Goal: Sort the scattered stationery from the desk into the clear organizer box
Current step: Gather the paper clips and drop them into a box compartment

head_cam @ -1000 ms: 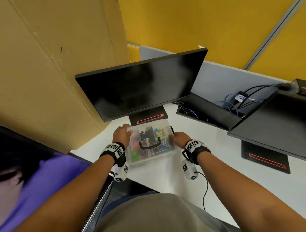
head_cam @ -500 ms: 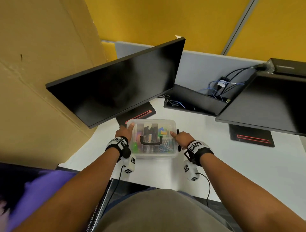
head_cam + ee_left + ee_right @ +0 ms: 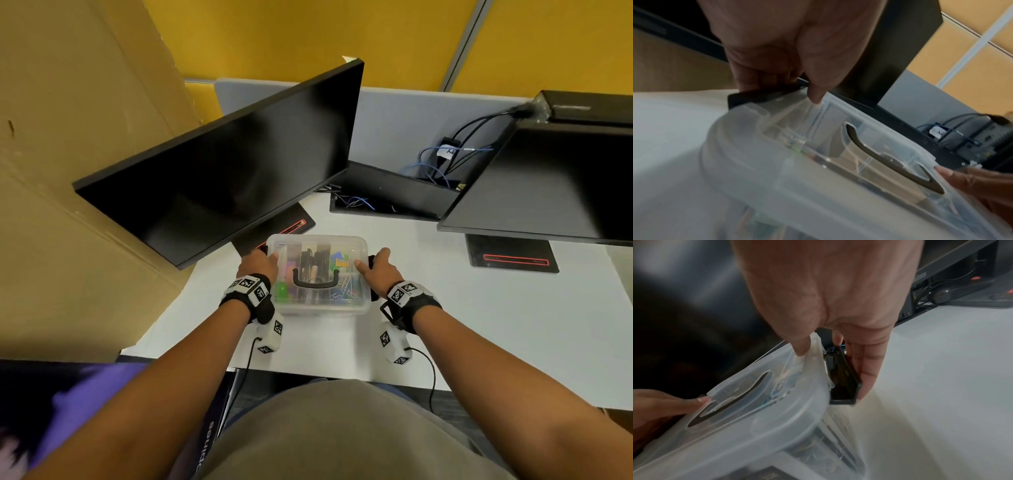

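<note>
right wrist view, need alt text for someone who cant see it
Seen from the wrist, the right hand grips the black side latch of a clear organizer box, thumb on the lid's edge. The lid is on, its dark handle lying flat. The left hand's fingertips touch the far side.

Your view is swinging rightward, so the clear organizer box (image 3: pixel 317 274) is sitting squarer in front of you — no longer skewed toward the left monitor (image 3: pixel 219 164). Your left hand (image 3: pixel 257 264) and right hand (image 3: pixel 378 270) are settling onto the black side latches (image 3: pixel 842 379), thumbs pressing the lid (image 3: pixel 838 170) — fingers curling under each latch.
</note>
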The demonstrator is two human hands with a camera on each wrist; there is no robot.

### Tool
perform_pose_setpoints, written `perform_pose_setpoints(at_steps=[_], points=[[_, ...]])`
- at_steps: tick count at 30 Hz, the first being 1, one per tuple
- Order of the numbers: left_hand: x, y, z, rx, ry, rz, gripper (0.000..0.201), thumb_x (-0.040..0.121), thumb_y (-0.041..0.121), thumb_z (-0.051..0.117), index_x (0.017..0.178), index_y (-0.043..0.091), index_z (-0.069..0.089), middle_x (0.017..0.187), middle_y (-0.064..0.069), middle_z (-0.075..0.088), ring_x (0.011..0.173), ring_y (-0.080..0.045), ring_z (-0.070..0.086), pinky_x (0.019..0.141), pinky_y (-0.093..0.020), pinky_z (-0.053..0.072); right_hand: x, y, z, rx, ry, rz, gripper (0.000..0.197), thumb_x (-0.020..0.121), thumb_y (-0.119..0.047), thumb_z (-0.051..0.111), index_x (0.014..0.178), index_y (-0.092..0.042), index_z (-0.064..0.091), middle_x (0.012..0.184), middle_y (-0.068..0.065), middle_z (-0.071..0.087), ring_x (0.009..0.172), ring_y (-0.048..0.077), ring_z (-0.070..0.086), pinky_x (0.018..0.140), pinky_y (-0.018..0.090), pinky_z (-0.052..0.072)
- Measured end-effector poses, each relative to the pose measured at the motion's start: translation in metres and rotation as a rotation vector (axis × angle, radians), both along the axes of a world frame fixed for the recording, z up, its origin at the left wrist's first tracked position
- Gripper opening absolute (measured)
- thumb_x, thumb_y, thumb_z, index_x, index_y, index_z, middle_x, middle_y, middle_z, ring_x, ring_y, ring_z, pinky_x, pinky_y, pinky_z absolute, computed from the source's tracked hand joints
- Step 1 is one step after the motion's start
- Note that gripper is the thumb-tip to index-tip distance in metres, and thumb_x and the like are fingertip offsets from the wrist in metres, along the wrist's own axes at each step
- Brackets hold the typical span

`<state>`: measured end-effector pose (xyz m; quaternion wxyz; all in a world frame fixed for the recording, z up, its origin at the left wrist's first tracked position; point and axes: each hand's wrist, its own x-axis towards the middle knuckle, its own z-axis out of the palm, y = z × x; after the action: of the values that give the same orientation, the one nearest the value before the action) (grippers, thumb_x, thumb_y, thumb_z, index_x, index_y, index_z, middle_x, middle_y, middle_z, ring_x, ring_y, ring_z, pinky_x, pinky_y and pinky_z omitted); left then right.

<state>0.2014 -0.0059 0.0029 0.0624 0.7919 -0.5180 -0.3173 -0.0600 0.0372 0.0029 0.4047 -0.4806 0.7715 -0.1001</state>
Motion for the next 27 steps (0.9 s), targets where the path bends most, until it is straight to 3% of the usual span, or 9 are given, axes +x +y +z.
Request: perform_pose_setpoints(at_steps=[3, 7, 14, 20, 23, 27], points=[[-0.003, 0.001, 0.003, 0.018, -0.02, -0.012, 0.049, 0.096, 0.049, 0.049, 0.122, 0.008, 0.056, 0.115, -0.015, 0.064, 0.104, -0.036, 0.062, 0.088, -0.043, 0.051, 0.001, 0.0, 0.004, -0.011, -0.01, -0.028, 0.06, 0.096, -0.044, 0.055, 0.131, -0.004, 0.028, 0.123, 0.019, 0.059, 0.107, 0.039, 0.061, 0.082, 0.039, 0.046], [-0.005, 0.003, -0.002, 0.04, -0.025, -0.028, 0.067, 0.086, 0.063, 0.056, 0.127, 0.01, 0.048, 0.117, -0.012, 0.063, 0.102, -0.034, 0.063, 0.088, -0.045, 0.054, 0.003, -0.006, 0.004, 0.036, 0.029, -0.003, 0.058, 0.098, -0.046, 0.052, 0.131, -0.001, 0.036, 0.128, 0.02, 0.058, 0.113, 0.037, 0.06, 0.085, 0.039, 0.046], [-0.015, 0.004, 0.013, 0.011, -0.079, -0.061, 0.054, 0.092, 0.048, 0.059, 0.124, 0.006, 0.051, 0.118, -0.014, 0.06, 0.105, -0.034, 0.062, 0.088, -0.042, 0.053, 0.007, -0.005, 0.005, 0.01, 0.072, 0.015, 0.052, 0.099, -0.044, 0.05, 0.131, -0.005, 0.039, 0.126, 0.017, 0.06, 0.109, 0.035, 0.062, 0.077, 0.036, 0.045], [-0.021, 0.008, 0.028, 0.026, -0.132, -0.122, 0.048, 0.096, 0.041, 0.056, 0.125, 0.004, 0.05, 0.121, -0.015, 0.058, 0.108, -0.033, 0.061, 0.085, -0.039, 0.048, 0.008, -0.007, 0.009, 0.02, 0.077, 0.017, 0.052, 0.099, -0.043, 0.051, 0.131, -0.004, 0.039, 0.127, 0.018, 0.06, 0.11, 0.036, 0.061, 0.079, 0.037, 0.046], [-0.021, 0.003, 0.022, 0.036, -0.088, -0.109, 0.056, 0.096, 0.037, 0.058, 0.137, 0.005, 0.036, 0.132, -0.018, 0.053, 0.116, -0.038, 0.056, 0.092, -0.045, 0.047, 0.005, -0.009, 0.012, 0.042, 0.089, 0.037, 0.056, 0.098, -0.045, 0.052, 0.132, -0.003, 0.038, 0.126, 0.018, 0.06, 0.109, 0.035, 0.061, 0.082, 0.038, 0.047], [-0.023, 0.001, 0.015, 0.056, -0.018, -0.114, 0.082, 0.092, 0.039, 0.062, 0.151, 0.013, 0.011, 0.146, -0.021, 0.038, 0.127, -0.042, 0.048, 0.1, -0.05, 0.044, 0.002, -0.009, 0.017, 0.067, 0.078, 0.044, 0.061, 0.097, -0.049, 0.053, 0.132, -0.002, 0.039, 0.125, 0.017, 0.059, 0.11, 0.034, 0.061, 0.081, 0.037, 0.046]])
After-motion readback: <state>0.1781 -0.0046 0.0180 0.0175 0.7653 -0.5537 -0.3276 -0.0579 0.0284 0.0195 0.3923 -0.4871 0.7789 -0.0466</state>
